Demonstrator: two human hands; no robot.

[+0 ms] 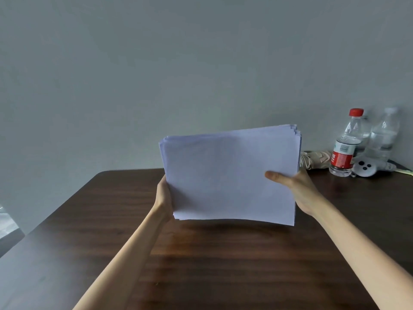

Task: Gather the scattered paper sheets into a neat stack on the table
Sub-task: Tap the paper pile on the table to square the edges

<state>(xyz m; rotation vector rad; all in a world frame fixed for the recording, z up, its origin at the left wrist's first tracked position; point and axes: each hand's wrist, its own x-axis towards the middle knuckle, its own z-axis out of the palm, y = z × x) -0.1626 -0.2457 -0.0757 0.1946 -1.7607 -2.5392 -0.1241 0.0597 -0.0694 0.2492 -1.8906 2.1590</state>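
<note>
A stack of white paper sheets [230, 175] is held upright over the middle of the dark brown wood-grain surface [212, 265], its broad face turned toward the camera. The sheets are roughly squared, though their edges fan out slightly at the upper right corner and along the left side. A shadow lies on the surface right under the stack's lower edge; whether that edge touches the wood cannot be told.

The left hand [164, 193] clasps the stack's left edge low down, its fingers hidden behind the sheets. The right hand [297, 189] grips the right edge, with the thumb [277, 176] pressed flat on the front sheet and the other fingers out of sight behind. Both bare forearms reach in from the near edge.

At the far right corner of the surface, against the plain grey wall [156, 63], stands a clear plastic water bottle with a red cap and red label [344, 148]. Just beside it stands a second clear bottle without a label [383, 135]. A folded beige umbrella [315, 159] lies behind the stack's right edge, and a white rounded device with three black dots [366, 167] rests at the bottles' feet.
</note>
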